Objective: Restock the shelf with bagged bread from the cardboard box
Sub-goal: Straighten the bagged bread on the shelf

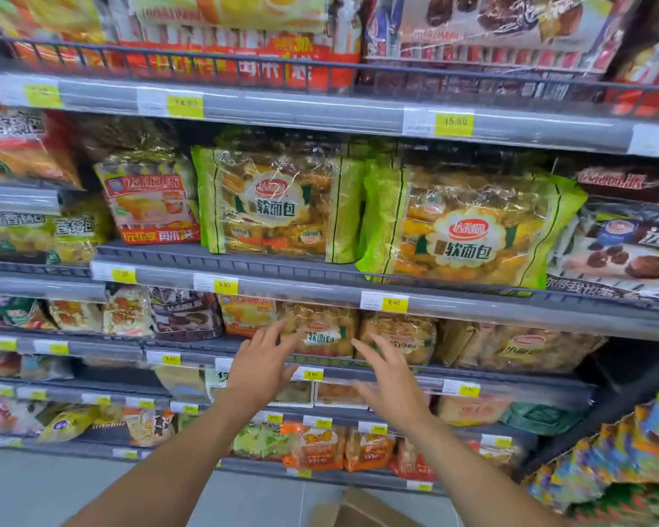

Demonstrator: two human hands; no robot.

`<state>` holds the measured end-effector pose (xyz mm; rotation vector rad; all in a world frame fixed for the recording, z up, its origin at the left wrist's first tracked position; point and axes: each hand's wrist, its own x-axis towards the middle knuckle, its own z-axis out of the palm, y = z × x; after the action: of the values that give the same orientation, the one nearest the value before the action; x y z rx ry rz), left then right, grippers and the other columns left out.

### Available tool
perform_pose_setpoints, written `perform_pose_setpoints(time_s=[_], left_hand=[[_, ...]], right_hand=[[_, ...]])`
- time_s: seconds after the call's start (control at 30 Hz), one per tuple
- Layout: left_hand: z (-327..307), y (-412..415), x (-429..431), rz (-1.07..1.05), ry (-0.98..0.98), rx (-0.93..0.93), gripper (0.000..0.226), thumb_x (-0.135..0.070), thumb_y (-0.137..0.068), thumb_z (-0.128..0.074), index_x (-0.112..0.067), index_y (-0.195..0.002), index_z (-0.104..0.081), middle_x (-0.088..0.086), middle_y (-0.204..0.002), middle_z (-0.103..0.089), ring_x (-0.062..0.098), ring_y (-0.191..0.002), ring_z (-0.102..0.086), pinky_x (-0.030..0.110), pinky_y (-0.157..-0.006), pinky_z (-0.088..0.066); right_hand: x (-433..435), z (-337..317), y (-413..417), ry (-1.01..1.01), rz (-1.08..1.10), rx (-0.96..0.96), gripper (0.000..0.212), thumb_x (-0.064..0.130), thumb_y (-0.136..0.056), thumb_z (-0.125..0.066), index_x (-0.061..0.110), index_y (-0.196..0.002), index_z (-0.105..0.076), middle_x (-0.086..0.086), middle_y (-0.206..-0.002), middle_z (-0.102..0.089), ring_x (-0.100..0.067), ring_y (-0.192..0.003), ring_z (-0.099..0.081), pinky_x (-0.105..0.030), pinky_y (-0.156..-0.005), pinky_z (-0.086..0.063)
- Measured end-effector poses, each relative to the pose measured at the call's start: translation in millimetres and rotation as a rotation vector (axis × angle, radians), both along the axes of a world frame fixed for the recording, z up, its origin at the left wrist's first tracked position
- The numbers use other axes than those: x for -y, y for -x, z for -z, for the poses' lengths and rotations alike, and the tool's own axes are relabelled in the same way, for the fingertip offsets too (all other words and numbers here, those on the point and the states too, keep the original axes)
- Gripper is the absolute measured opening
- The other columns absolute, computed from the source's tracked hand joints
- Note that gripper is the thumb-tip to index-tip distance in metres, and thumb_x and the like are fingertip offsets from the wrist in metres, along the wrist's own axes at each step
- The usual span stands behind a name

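Hands at grey metal shelf (529, 391).
Fingers of left hand (261, 365) and right hand (390, 378) wide, empty, before clear plastic bag of golden bread (322, 330); brown cardboard box (362, 511) below.

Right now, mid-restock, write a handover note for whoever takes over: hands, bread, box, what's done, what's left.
Left hand: open, empty, fingers spread at the small bread bag on the lower shelf; contact unclear.
Right hand: open, empty, beside it.
Green bread bags stand on the upper shelf.
Cardboard box: on the floor below, only partly in view, contents hidden.
Done: bread sits on both shelves.
Left: unknown; check the box.
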<state>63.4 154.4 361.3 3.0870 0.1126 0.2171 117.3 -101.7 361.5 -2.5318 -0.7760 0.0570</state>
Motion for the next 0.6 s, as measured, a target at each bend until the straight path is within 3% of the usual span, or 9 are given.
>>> perform_pose_setpoints(time_s=[0.13, 0.27, 0.37, 0.47, 0.53, 0.6], left_hand=[[19, -16, -7, 0.004, 0.058, -0.065, 0.083, -0.044, -0.093, -0.065, -0.049, -0.155, -0.009, -0.004, -0.169, 0.001, 0.032, -0.151, -0.02, 0.05, -0.113, -0.039], [37, -42, -10, -0.065, 0.243, -0.077, 0.106, -0.04, -0.089, -0.072, -0.04, -0.158, 0.009, -0.003, -0.168, 0.014, 0.036, -0.154, -0.01, 0.05, -0.118, -0.033], [49, -70, -14, -0.222, 0.658, -0.012, 0.109, -0.046, -0.084, -0.077, -0.019, -0.16, -0.004, 0.007, -0.168, -0.005, 0.031, -0.154, -0.013, 0.046, -0.121, -0.028], [58, -97, -22, -0.333, 1.01, 0.017, 0.096, -0.068, -0.07, -0.077, -0.012, -0.138, -0.039, 0.008, -0.143, -0.049, 0.031, -0.132, -0.05, 0.048, -0.108, -0.047], [58, -111, -23, -0.397, 1.138, -0.007, 0.086, -0.065, -0.072, -0.077, -0.011, -0.13, -0.044, 0.001, -0.128, -0.053, 0.03, -0.12, -0.058, 0.049, -0.1, -0.053], [61, -123, -26, -0.429, 1.246, -0.05, 0.075, -0.058, -0.076, -0.078, -0.007, -0.123, -0.049, 0.0, -0.12, -0.059, 0.028, -0.115, -0.059, 0.048, -0.099, -0.054]], right_hand=[[-11, 24, -5, -0.002, -0.046, -0.186, 0.074, 0.043, -0.095, -0.062, 0.048, -0.155, -0.019, 0.014, -0.166, -0.005, -0.016, -0.153, -0.007, -0.041, -0.117, -0.032], [-40, 55, -18, -0.317, 0.19, -0.487, 0.09, 0.044, -0.088, -0.072, 0.037, -0.158, -0.016, 0.007, -0.167, -0.011, -0.021, -0.153, -0.016, -0.045, -0.12, -0.03], [-66, 69, -36, -0.638, 0.469, -0.741, 0.098, 0.046, -0.083, -0.076, 0.031, -0.159, -0.016, 0.003, -0.166, -0.018, -0.025, -0.15, -0.026, -0.048, -0.118, -0.032], [-85, 82, -55, -0.902, 0.543, -0.886, 0.105, 0.046, -0.077, -0.081, 0.034, -0.158, -0.015, 0.001, -0.166, -0.018, -0.026, -0.146, -0.034, -0.045, -0.113, -0.039], [-93, 82, -63, -1.045, 0.54, -0.963, 0.102, 0.034, -0.083, -0.079, 0.032, -0.159, -0.012, -0.004, -0.165, -0.018, -0.027, -0.144, -0.036, -0.04, -0.11, -0.039], [-99, 79, -70, -1.178, 0.539, -1.033, 0.094, 0.022, -0.09, -0.073, 0.025, -0.16, -0.009, -0.009, -0.165, -0.018, -0.03, -0.147, -0.031, -0.041, -0.118, -0.032]])
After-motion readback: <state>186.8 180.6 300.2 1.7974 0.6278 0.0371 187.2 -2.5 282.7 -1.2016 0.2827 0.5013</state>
